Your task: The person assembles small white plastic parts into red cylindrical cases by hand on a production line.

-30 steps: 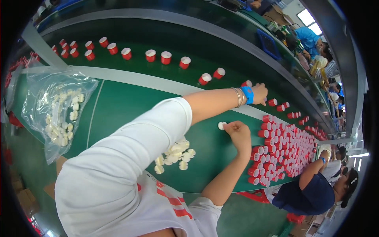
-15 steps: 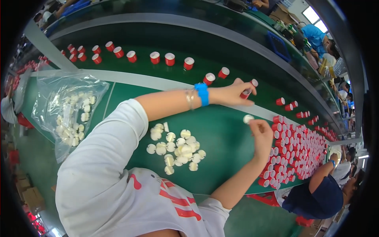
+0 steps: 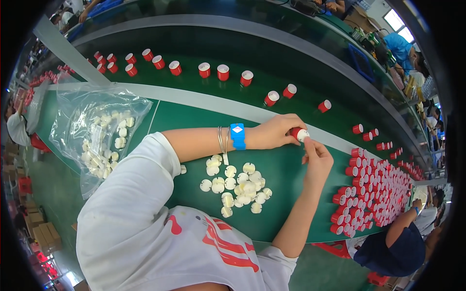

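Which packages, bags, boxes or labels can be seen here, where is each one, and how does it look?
Clear plastic bag: on the green table at the left, crumpled and open, holding many cream round caps.
Cardboard boxes: on the floor at lower left, brown, stacked.
Blue crate: beyond the belt at upper right, rectangular.
Blue wristband: on the left wrist, with a small white patch.
No screens or signs are clear.

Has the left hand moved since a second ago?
Yes. The left hand, holding a red cap, came back from the grey belt edge to the right hand.
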`<state>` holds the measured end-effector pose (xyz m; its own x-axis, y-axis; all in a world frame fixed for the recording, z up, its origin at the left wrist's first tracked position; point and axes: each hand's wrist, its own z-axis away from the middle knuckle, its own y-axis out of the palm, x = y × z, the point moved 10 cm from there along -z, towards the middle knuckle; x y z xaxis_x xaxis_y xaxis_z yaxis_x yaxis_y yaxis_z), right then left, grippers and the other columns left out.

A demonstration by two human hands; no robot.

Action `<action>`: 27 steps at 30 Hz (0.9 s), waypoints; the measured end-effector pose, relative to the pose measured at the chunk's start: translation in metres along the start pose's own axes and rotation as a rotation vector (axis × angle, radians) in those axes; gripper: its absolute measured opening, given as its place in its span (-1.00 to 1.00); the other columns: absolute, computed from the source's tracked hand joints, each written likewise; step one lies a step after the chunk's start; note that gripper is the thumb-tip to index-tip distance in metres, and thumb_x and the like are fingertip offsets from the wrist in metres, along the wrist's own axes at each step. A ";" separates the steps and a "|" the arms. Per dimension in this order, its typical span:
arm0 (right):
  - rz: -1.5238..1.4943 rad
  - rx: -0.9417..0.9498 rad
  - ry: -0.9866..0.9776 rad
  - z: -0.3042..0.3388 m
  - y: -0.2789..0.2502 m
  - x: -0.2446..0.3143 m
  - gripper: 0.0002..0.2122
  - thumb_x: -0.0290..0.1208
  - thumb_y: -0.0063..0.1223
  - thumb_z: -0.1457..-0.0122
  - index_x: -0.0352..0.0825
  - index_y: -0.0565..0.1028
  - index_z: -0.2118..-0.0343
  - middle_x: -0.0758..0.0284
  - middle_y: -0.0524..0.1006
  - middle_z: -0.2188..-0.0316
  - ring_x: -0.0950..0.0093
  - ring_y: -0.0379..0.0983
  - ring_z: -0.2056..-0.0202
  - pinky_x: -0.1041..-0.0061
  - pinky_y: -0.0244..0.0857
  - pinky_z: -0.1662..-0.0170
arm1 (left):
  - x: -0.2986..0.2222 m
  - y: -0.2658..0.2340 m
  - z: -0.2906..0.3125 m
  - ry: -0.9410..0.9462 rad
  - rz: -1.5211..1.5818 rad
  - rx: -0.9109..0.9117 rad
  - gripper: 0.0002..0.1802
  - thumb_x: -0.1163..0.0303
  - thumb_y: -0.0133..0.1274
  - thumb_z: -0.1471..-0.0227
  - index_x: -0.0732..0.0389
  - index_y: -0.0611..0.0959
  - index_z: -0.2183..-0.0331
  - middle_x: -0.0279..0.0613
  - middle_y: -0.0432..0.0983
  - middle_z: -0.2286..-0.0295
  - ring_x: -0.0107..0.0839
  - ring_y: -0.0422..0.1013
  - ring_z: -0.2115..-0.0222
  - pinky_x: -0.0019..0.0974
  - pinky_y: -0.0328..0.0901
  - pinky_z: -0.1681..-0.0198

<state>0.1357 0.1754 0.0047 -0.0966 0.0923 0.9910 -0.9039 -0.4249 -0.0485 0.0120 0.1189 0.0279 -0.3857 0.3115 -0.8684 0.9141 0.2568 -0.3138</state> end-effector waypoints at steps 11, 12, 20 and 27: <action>0.076 -0.013 -0.043 0.006 0.009 0.005 -0.83 -0.45 0.11 -0.05 -0.51 0.48 0.44 0.32 0.50 0.59 0.67 0.35 0.65 0.74 0.23 0.59 | -0.006 0.009 0.003 0.081 -0.052 0.063 -0.70 0.58 0.10 0.16 0.26 0.51 0.26 -0.12 0.46 0.31 -0.20 0.43 0.29 -0.30 0.34 0.23; 0.160 -0.042 -0.052 0.008 0.009 0.009 -0.83 -0.47 0.10 -0.05 -0.51 0.48 0.43 0.31 0.50 0.60 0.66 0.36 0.65 0.73 0.25 0.59 | -0.006 0.010 0.004 0.062 -0.056 0.070 -0.70 0.58 0.10 0.15 0.26 0.51 0.26 -0.12 0.46 0.31 -0.20 0.43 0.29 -0.29 0.34 0.23; 0.254 0.040 -0.059 0.003 0.009 0.010 -0.82 -0.43 0.14 -0.02 -0.48 0.48 0.45 0.33 0.49 0.63 0.67 0.34 0.68 0.72 0.23 0.63 | -0.003 0.008 0.005 0.043 -0.043 0.088 -0.68 0.57 0.10 0.16 0.26 0.51 0.24 -0.12 0.46 0.32 -0.17 0.42 0.29 -0.28 0.34 0.23; 0.378 -0.003 -0.121 0.005 0.008 0.023 -0.82 -0.40 0.20 0.03 -0.41 0.48 0.46 0.39 0.48 0.60 0.71 0.31 0.64 0.76 0.18 0.59 | -0.030 -0.024 -0.005 0.382 -0.409 -0.119 -0.66 0.47 0.16 0.22 0.17 0.53 0.27 -0.18 0.44 0.34 -0.15 0.35 0.27 -0.22 0.29 0.23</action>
<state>0.1282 0.1690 0.0275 -0.3736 -0.1769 0.9106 -0.8152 -0.4057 -0.4133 0.0013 0.1079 0.0633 -0.7431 0.4682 -0.4782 0.6692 0.5204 -0.5304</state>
